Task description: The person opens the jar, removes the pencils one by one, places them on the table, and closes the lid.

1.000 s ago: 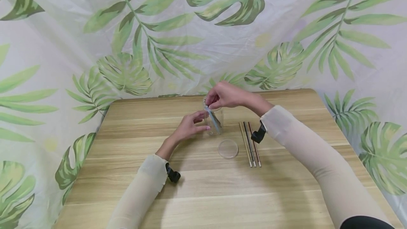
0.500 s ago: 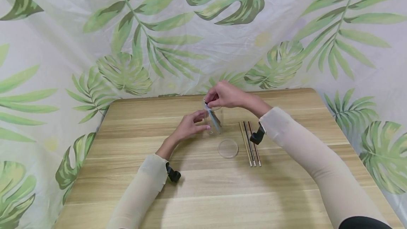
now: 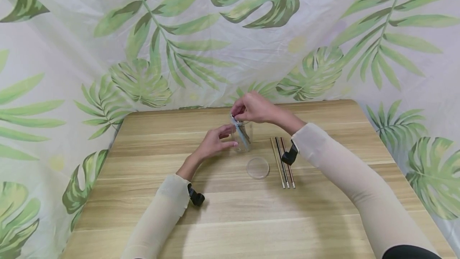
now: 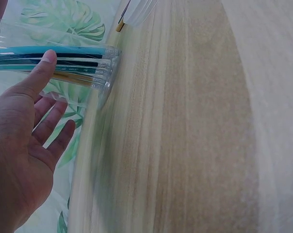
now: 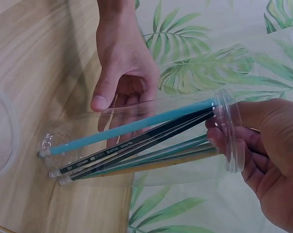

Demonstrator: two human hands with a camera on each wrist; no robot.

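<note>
A clear jar (image 5: 185, 177) stands upright near the back of the table in the head view, with several pencils (image 5: 132, 128) leaning inside it. One pencil is light blue; others are dark green, teal and yellowish. My left hand (image 3: 213, 143) holds the jar from its left side, thumb on the near side and fingers spread loosely behind it, as the left wrist view shows. My right hand (image 3: 255, 108) is at the jar's mouth. Its fingertips (image 5: 213, 136) reach inside the rim and pinch the pencils' upper ends; the exact contact is partly hidden.
A clear round lid (image 3: 257, 168) lies flat in front of the jar. To its right, three pencils (image 3: 282, 163) lie side by side, yellowish, black and reddish. The wooden table (image 3: 230, 227) ends at a leaf-patterned cloth (image 3: 201, 51) behind.
My right wrist has dropped slightly and moved a little to the left, while its fingers stay at the jar's mouth. The left hand and the jar have hardly moved.
</note>
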